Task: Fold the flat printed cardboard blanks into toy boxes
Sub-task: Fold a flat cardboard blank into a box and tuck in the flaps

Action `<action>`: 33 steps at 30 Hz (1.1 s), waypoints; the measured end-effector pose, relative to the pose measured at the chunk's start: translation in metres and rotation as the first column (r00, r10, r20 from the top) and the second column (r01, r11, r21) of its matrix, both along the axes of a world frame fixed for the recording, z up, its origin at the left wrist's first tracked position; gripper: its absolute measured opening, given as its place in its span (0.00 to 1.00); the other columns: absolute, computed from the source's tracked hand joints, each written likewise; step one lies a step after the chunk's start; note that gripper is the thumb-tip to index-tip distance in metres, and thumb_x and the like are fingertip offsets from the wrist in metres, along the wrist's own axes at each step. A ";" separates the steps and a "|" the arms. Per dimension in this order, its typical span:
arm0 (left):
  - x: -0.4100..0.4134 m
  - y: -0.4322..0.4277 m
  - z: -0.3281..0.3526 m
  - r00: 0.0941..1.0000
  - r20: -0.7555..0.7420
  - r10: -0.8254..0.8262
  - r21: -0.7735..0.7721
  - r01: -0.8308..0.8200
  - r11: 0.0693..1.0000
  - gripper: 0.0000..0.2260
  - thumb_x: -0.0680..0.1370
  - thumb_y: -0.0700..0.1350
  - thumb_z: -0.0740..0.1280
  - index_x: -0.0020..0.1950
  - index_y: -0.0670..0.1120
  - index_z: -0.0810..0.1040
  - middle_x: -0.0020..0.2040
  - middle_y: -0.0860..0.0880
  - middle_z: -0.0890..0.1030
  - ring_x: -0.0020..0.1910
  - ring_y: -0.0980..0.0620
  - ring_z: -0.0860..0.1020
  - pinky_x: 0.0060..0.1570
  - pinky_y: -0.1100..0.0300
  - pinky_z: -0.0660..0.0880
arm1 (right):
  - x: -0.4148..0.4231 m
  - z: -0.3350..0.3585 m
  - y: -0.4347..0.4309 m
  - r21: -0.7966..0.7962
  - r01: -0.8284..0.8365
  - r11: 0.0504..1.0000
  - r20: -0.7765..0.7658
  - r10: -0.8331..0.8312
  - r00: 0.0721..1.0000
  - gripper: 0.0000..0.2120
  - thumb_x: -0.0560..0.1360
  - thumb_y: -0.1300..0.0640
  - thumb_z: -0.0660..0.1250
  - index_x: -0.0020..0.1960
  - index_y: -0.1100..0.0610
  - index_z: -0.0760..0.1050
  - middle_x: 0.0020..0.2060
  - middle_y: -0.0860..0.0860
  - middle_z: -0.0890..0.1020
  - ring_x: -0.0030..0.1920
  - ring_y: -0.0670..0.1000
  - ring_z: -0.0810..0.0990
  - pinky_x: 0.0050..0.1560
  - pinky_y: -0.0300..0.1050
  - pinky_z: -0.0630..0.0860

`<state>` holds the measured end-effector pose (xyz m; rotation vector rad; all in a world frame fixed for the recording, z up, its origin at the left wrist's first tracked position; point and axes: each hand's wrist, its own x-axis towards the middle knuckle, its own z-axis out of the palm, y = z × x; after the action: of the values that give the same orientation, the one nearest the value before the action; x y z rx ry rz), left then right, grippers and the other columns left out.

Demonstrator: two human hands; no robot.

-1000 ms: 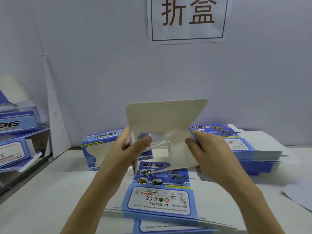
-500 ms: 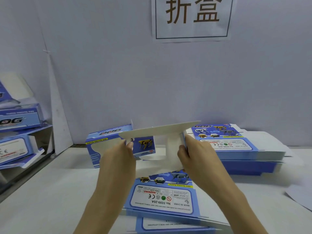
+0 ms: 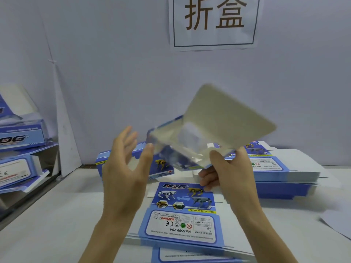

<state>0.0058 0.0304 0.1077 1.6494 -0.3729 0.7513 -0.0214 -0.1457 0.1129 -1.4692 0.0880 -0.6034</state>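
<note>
1. Head view showed the right hand (image 3: pixel 228 173) holding a partly opened box blank (image 3: pixel 218 130) in the air above the table (image 3: pixel 57 215). The thumb lay on the blank's grey inner side near its lower edge and the fingers curled beneath it.
2. The blank was tilted and blurred. Its plain grey inside faced the camera, one large rounded flap rose up and to the right, and a clear window pane showed in the middle.
3. The left hand (image 3: pixel 125 168) stood just left of the blank, palm towards it, fingers straight and spread wide, holding nothing. Its thumb tip was at the blank's left corner; I could not tell whether it touched.
4. Below both hands a stack of flat blanks (image 3: pixel 182 221) lay on the table, printed side up, with toy dogs and a warning label.
5. A second stack (image 3: pixel 281 168) lay behind the right hand, against the wall.
6. A folded box (image 3: pixel 163 166) stood on the table behind the left hand.
7. More folded boxes (image 3: pixel 20 137) sat piled at the far left.
8. A paper sign (image 3: pixel 214 21) with two large characters hung on the wall.
</note>
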 end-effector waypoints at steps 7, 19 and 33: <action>0.005 -0.012 -0.014 0.978 0.208 0.014 0.614 -0.142 0.777 0.59 0.58 0.74 0.70 0.76 0.57 0.37 0.79 0.48 0.39 0.78 0.48 0.42 0.73 0.38 0.54 | -0.013 0.018 -0.003 0.010 -0.278 0.961 -0.168 0.275 0.947 0.14 0.78 0.60 0.62 0.36 0.65 0.75 0.24 0.61 0.80 0.19 0.54 0.76 0.18 0.38 0.70; 0.008 0.007 -0.009 0.973 0.153 -0.173 0.538 0.065 0.840 0.58 0.58 0.70 0.70 0.74 0.64 0.33 0.77 0.61 0.43 0.78 0.51 0.48 0.69 0.37 0.63 | -0.027 0.025 -0.038 -0.408 -0.152 0.900 -0.091 0.126 0.988 0.19 0.77 0.53 0.65 0.30 0.61 0.80 0.26 0.53 0.82 0.24 0.40 0.76 0.29 0.24 0.68; 0.011 0.005 -0.009 0.902 0.341 -0.263 0.505 0.060 0.861 0.57 0.62 0.67 0.74 0.79 0.52 0.42 0.71 0.50 0.59 0.71 0.47 0.66 0.65 0.68 0.66 | 0.004 0.004 -0.027 0.580 -0.362 0.730 0.125 0.360 0.925 0.22 0.64 0.54 0.72 0.56 0.59 0.79 0.46 0.54 0.86 0.43 0.52 0.84 0.45 0.45 0.81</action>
<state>0.0167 0.0355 0.0988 1.8897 -1.0601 0.9150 -0.0170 -0.1725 0.1173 -0.8296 -0.0165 -0.2167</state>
